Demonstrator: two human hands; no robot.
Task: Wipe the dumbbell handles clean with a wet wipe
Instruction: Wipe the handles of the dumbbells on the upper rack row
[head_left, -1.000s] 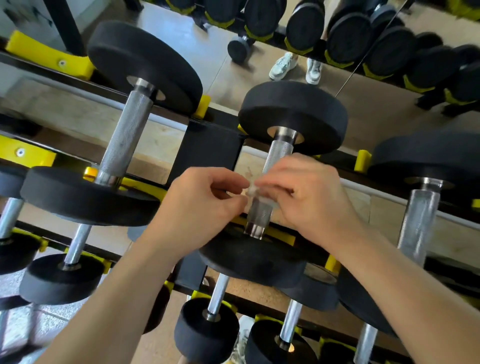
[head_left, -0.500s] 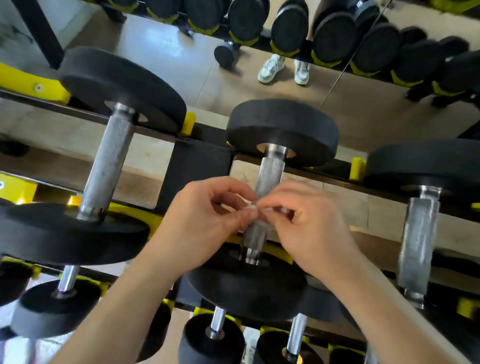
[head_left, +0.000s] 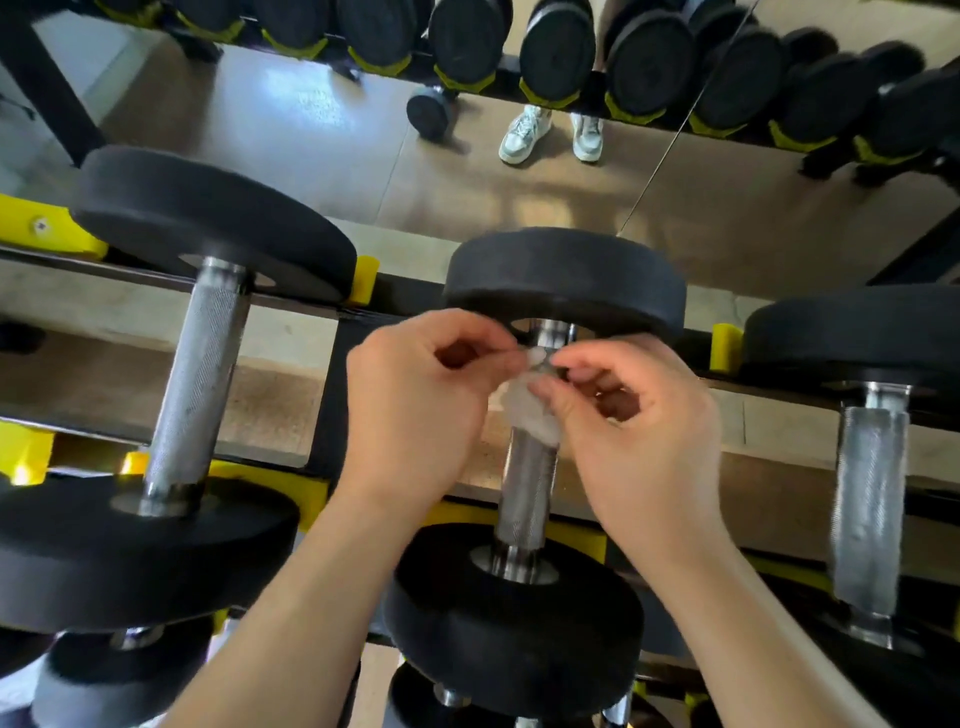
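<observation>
On a black and yellow rack (head_left: 337, 364), the middle dumbbell (head_left: 524, 499) lies with its metal handle running away from the viewer, one black weight near, one far. Both the left hand (head_left: 415, 400) and right hand (head_left: 634, 431) pinch a white wet wipe (head_left: 530, 410) against the handle's far end. Similar dumbbells lie parallel on either side, left (head_left: 192, 395) and right (head_left: 867, 499), well apart from the hands.

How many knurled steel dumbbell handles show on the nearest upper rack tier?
3: left handle; middle handle, where left hand and right hand pinch a white wet wipe; right handle. Lower-tier handles are mostly hidden.
</observation>
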